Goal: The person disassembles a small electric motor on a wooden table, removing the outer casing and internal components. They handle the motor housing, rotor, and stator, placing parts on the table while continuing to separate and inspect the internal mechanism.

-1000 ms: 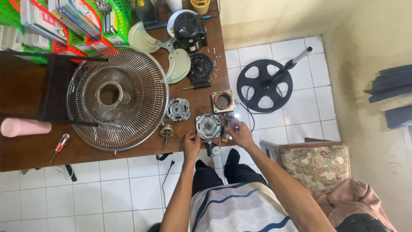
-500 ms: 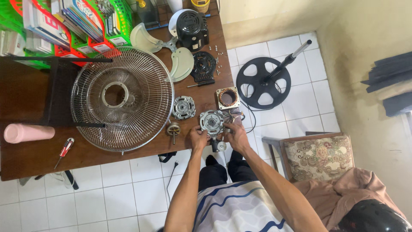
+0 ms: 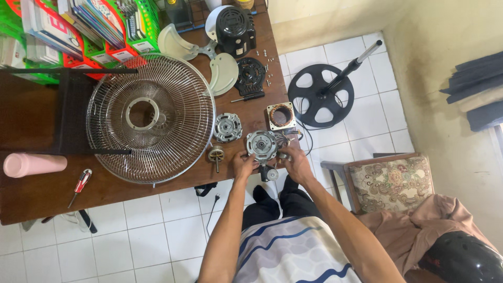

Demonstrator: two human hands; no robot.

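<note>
- Left hand (image 3: 244, 164) clasping the near-left side of a round silver fan motor housing (image 3: 261, 144) at the front edge of the brown counter (image 3: 47, 188).
- Right hand (image 3: 296, 160) gripping the same housing from its right side, fingers curled around it beside a bundle of wires.
- Motor housing held just above the counter's edge, small gearbox part hanging below it, between the two hands.
- Just left of the hands: a small rotor with shaft (image 3: 216, 155); behind that, a second silver end cover (image 3: 228, 127).
- Square copper-wound stator (image 3: 281, 116) lying behind the held housing.
- Large wire fan guard (image 3: 151, 118) further left; red-handled screwdriver (image 3: 79, 184) and pink bottle (image 3: 32, 164) well apart at far left.
</note>
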